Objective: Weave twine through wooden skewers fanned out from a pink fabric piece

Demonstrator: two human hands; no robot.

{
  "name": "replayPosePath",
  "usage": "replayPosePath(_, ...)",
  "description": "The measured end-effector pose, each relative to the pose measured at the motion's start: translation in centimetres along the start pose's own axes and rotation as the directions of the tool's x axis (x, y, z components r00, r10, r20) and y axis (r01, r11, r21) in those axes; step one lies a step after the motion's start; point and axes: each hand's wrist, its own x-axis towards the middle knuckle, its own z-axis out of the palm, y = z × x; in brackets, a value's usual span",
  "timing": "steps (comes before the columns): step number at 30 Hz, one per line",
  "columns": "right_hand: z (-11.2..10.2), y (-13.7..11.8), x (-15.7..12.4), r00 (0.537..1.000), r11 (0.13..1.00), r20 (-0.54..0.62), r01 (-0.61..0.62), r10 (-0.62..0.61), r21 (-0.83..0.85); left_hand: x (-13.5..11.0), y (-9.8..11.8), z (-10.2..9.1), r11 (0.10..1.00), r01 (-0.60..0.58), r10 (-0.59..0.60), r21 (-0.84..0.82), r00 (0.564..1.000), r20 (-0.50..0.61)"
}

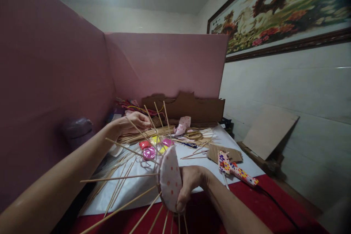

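Note:
My right hand [192, 182] grips the edge of a round pad [170, 181] covered in white cloth with pinkish dots. The pad stands on edge, tilted, and several thin wooden sticks [117, 178] fan out from its rim. Reaching past these sticks, my left hand [137, 121] is at the far side of the table, over a pile of loose sticks [161, 131]. Its fingers are curled together, and what they pinch, if anything, is hidden. Between the hands lie small packets of red, yellow and pink material [149, 153].
A flower-patterned glue gun [233, 168] with a black cord lies at right beside a cardboard scrap [212, 152]. Scissors [195, 134] and dotted cloth [183, 125] lie at the back. Torn cardboard [189, 108] stands behind them. More sticks [120, 186] lie at left.

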Motion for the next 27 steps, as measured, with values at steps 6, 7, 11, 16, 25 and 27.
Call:
replayPosePath(6, 0.2, -0.1, 0.1, 1.0, 1.0, -0.016, -0.014, 0.014, 0.01, 1.6, -0.7, -0.2, 0.968, 0.093, -0.08, 0.232, 0.995, -0.066)
replayPosePath(7, 0.3, -0.1, 0.1, 1.0, 1.0, -0.024, -0.019, 0.02, 0.01, 1.7, -0.4, -0.5, 0.962, 0.098, -0.081, 0.256, 0.994, -0.073)
replayPosePath(11, 0.4, 0.1, 0.2, 1.0, 0.999, -0.023, -0.019, 0.019, 0.032, 1.3, 2.3, -1.6, 0.909, 0.164, -0.109, 0.382, 0.981, -0.162)
replayPosePath(16, 0.3, 0.5, 0.4, 1.0, 0.999, 0.013, -0.016, 0.016, 0.044, -0.1, 6.6, -2.0, 0.955, 0.19, -0.166, 0.227, 0.979, -0.123)
replayPosePath(25, 0.2, 0.8, 0.6, 0.996, 0.998, -0.056, -0.062, 0.063, 0.025, -0.3, 9.8, -1.5, 0.874, 0.152, -0.098, 0.461, 0.985, -0.14)
replayPosePath(27, 0.2, 0.9, 0.7, 0.992, 0.994, -0.072, -0.102, 0.104, 0.032, 0.1, 9.7, -1.3, 0.837, 0.146, -0.075, 0.528, 0.985, -0.152)
